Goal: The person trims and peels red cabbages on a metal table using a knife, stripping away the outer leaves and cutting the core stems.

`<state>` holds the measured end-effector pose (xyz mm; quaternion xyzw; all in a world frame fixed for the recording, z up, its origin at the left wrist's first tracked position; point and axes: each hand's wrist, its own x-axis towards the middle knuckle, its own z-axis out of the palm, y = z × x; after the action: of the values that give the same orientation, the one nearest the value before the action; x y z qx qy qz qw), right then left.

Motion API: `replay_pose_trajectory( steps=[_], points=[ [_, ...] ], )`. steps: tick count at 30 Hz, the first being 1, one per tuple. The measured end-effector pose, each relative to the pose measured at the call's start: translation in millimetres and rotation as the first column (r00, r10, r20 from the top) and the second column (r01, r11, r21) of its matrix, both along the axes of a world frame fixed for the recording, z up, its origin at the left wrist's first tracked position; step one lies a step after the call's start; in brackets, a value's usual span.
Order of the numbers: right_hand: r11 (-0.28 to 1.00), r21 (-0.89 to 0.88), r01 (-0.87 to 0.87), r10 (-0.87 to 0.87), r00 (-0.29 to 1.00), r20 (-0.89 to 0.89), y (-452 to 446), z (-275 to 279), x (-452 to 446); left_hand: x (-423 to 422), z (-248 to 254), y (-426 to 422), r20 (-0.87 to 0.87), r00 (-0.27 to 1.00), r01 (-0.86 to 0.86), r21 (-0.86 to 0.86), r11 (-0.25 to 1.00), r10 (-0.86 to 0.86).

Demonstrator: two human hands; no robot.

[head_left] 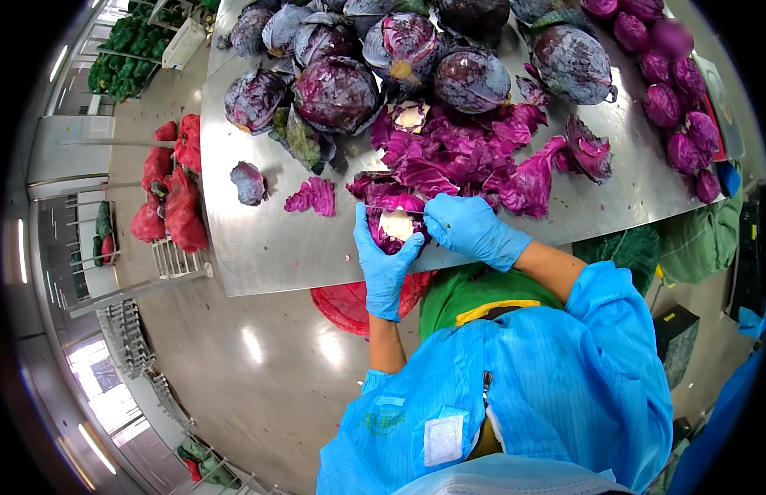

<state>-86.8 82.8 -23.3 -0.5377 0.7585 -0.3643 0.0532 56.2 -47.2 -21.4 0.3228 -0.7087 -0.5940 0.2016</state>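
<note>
My left hand (384,260), in a blue glove, is closed round the near left side of a purple cabbage (394,228) at the front edge of the metal table (276,239). The cabbage's pale cut stem faces up. Against its right side is my right hand (468,228), gloved too, with its fingers curled; a thin strip, perhaps a blade, shows between it and the cabbage, too small to make out. Loose purple leaves (432,148) are heaped just beyond the hands. A small leaf piece (311,196) lies to the left.
Whole dark cabbages (336,95) crowd the far side of the table. Smaller peeled purple cabbages (662,105) line its right edge. Red net sacks (179,210) stand on the left beyond the table. A red bag (342,307) is below the front edge.
</note>
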Motion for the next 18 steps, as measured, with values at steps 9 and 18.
replay_pose_trajectory(
  steps=[9,18],
  points=[
    [0.999,0.051,-0.015,0.016,0.999,-0.031,-7.9,-5.5,-3.0,-1.3,3.0,-15.7,0.057,0.993,0.103,-0.019,0.995,-0.102],
    [0.991,0.105,-0.087,0.12,0.922,-0.368,-13.8,7.3,-29.2,-2.1,2.1,-11.2,0.079,0.995,0.06,0.002,0.998,-0.06]
  ],
)
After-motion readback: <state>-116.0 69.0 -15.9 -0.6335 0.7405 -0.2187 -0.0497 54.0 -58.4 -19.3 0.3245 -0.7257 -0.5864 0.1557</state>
